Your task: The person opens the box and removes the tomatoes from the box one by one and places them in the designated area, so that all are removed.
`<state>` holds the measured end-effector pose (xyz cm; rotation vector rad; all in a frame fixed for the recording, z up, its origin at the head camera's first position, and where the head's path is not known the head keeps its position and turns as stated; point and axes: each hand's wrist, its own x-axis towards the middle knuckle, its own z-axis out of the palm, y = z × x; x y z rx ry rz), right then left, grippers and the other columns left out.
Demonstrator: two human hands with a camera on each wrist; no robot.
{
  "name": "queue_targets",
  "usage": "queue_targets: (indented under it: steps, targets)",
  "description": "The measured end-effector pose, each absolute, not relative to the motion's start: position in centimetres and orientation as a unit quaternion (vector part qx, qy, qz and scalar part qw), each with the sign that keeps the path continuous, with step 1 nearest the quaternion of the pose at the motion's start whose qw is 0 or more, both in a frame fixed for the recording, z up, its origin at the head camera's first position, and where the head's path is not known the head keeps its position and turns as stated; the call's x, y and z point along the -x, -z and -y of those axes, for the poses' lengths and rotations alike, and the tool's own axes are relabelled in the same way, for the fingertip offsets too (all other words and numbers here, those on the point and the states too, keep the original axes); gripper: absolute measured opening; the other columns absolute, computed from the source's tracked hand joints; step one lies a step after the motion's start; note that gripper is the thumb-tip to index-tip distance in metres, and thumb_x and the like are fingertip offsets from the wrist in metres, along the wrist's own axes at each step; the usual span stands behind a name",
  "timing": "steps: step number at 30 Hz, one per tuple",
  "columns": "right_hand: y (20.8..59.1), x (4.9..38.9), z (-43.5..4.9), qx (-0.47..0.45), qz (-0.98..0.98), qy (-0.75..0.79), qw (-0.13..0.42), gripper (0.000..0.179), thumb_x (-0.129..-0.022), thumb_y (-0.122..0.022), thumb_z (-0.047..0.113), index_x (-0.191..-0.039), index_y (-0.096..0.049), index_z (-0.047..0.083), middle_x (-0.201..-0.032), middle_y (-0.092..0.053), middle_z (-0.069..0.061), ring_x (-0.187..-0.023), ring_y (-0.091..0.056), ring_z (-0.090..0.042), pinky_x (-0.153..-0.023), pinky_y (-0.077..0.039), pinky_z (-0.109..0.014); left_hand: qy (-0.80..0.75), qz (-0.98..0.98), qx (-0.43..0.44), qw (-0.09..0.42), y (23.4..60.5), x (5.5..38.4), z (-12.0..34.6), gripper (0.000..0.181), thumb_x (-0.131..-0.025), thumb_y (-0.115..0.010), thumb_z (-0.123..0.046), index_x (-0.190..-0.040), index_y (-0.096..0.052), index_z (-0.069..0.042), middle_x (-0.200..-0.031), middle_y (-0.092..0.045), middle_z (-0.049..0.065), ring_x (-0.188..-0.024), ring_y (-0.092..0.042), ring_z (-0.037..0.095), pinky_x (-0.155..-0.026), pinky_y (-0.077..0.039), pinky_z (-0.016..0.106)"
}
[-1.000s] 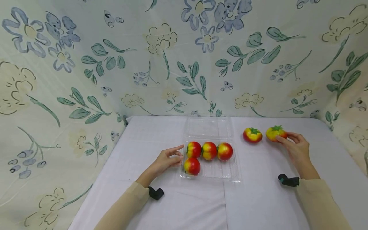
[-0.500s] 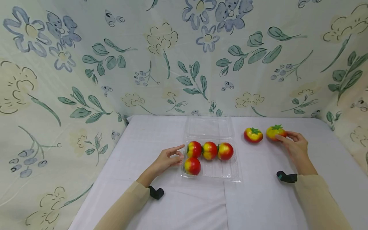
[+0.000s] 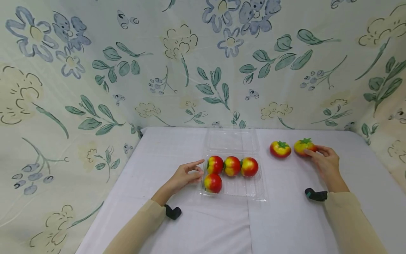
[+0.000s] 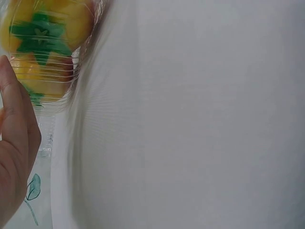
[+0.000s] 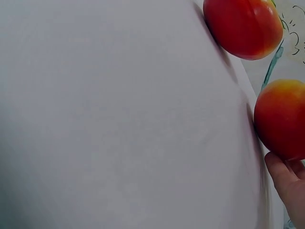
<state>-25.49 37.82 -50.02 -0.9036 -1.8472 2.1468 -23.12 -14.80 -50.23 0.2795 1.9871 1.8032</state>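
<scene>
Person's right hand (image 3: 326,165) holds rightmost fruit (image 3: 302,146) between thumb and fingers; left hand (image 3: 182,178), fingers loosely spread, beside clear box (image 3: 238,186) containing four fruits (image 3: 232,166).

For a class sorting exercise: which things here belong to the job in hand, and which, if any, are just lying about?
Belongs to the job:
- right hand, holding a fruit
- left hand, beside the clear container
- four fruits inside the container
- probably the loose fruit nearby

Just surroundings:
- white tablecloth
- floral backdrop
- black wrist devices, worn
</scene>
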Motion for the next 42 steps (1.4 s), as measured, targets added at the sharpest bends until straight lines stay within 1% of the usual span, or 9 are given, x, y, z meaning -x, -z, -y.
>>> queue_targets:
  steps: [4, 8, 11, 18, 23, 28, 35, 40, 42]
  targets:
    - [50.0, 25.4, -37.9, 0.297, 0.618, -0.724, 0.083, 0.067, -0.062, -0.097, 0.029, -0.115, -0.054, 0.03, -0.14, -0.04, 0.003, -0.122, -0.037, -0.015, -0.08, -0.049, -0.009, -0.654, -0.717, -0.099, 0.22, 50.2, 23.1, 14.8, 0.057, -0.093, -0.072, -0.016, -0.147, -0.053, -0.018, -0.11, -0.06, 0.013, -0.081, -0.067, 0.018, -0.082, -0.058, 0.03]
    - [50.1, 25.5, -37.9, 0.293, 0.611, -0.731, 0.085, 0.064, -0.066, -0.095, 0.025, -0.115, -0.054, 0.029, -0.126, -0.044, 0.008, -0.121, -0.037, -0.014, -0.074, -0.051, -0.008, -0.652, -0.719, -0.095, 0.221, 50.3, 23.2, 14.7, 0.057, -0.093, -0.073, -0.016, -0.146, -0.054, -0.021, -0.111, -0.06, 0.014, -0.082, -0.067, 0.019, -0.083, -0.058, 0.031]
    - [50.2, 25.6, -37.9, 0.293, 0.609, -0.731, 0.087, 0.062, -0.067, -0.094, 0.022, -0.114, -0.055, 0.029, -0.123, -0.045, 0.009, -0.121, -0.038, -0.014, -0.074, -0.051, -0.008, -0.652, -0.719, -0.094, 0.222, 50.3, 23.2, 14.7, 0.057, -0.092, -0.073, -0.016, -0.146, -0.054, -0.021, -0.111, -0.06, 0.014, -0.082, -0.067, 0.019, -0.083, -0.058, 0.031]
    - [50.2, 25.3, -37.8, 0.299, 0.613, -0.727, 0.084, 0.065, -0.066, -0.095, 0.022, -0.115, -0.054, 0.029, -0.137, -0.041, 0.004, -0.122, -0.036, -0.016, -0.074, -0.051, -0.008, -0.656, -0.715, -0.098, 0.221, 50.3, 23.2, 14.7, 0.058, -0.093, -0.072, -0.015, -0.147, -0.052, -0.017, -0.109, -0.06, 0.014, -0.08, -0.067, 0.018, -0.082, -0.058, 0.03]
    - [50.4, 25.1, -38.0, 0.287, 0.61, -0.735, 0.078, 0.067, -0.065, -0.096, 0.02, -0.118, -0.055, 0.028, -0.136, -0.041, 0.005, -0.127, -0.034, -0.016, -0.069, -0.052, -0.008, -0.658, -0.713, -0.097, 0.223, 50.3, 23.1, 14.8, 0.059, -0.093, -0.072, -0.014, -0.148, -0.051, -0.015, -0.109, -0.059, 0.014, -0.08, -0.067, 0.017, -0.082, -0.058, 0.029]
    - [50.5, 25.0, -38.1, 0.28, 0.606, -0.741, 0.074, 0.067, -0.066, -0.094, 0.016, -0.119, -0.056, 0.028, -0.141, -0.04, 0.003, -0.134, -0.032, -0.016, -0.071, -0.053, -0.009, -0.657, -0.713, -0.096, 0.227, 50.3, 23.0, 14.8, 0.059, -0.094, -0.071, -0.014, -0.149, -0.049, -0.016, -0.11, -0.059, 0.014, -0.08, -0.067, 0.016, -0.083, -0.058, 0.029]
    - [50.5, 24.7, -38.1, 0.278, 0.619, -0.731, 0.076, 0.065, -0.067, -0.094, 0.011, -0.117, -0.056, 0.026, -0.141, -0.041, 0.0, -0.132, -0.033, -0.017, -0.067, -0.052, -0.009, -0.657, -0.713, -0.094, 0.226, 50.3, 23.1, 14.8, 0.059, -0.093, -0.072, -0.015, -0.148, -0.051, -0.018, -0.111, -0.059, 0.014, -0.081, -0.068, 0.018, -0.083, -0.058, 0.031]
    - [50.7, 24.6, -38.2, 0.284, 0.66, -0.691, 0.075, 0.066, -0.064, -0.096, 0.022, -0.115, -0.055, 0.031, -0.149, -0.037, -0.003, -0.139, -0.03, -0.018, -0.092, -0.047, -0.018, -0.657, -0.713, -0.094, 0.226, 50.4, 23.3, 14.8, 0.058, -0.093, -0.073, -0.015, -0.147, -0.052, -0.02, -0.112, -0.059, 0.014, -0.082, -0.068, 0.019, -0.083, -0.058, 0.032]
    - [50.8, 24.5, -38.2, 0.284, 0.679, -0.673, 0.072, 0.066, -0.063, -0.096, 0.028, -0.113, -0.053, 0.033, -0.151, -0.035, -0.004, -0.14, -0.029, -0.018, -0.096, -0.043, -0.018, -0.657, -0.713, -0.094, 0.226, 50.5, 23.3, 14.8, 0.058, -0.093, -0.073, -0.015, -0.147, -0.053, -0.02, -0.112, -0.059, 0.014, -0.082, -0.068, 0.02, -0.083, -0.058, 0.032]
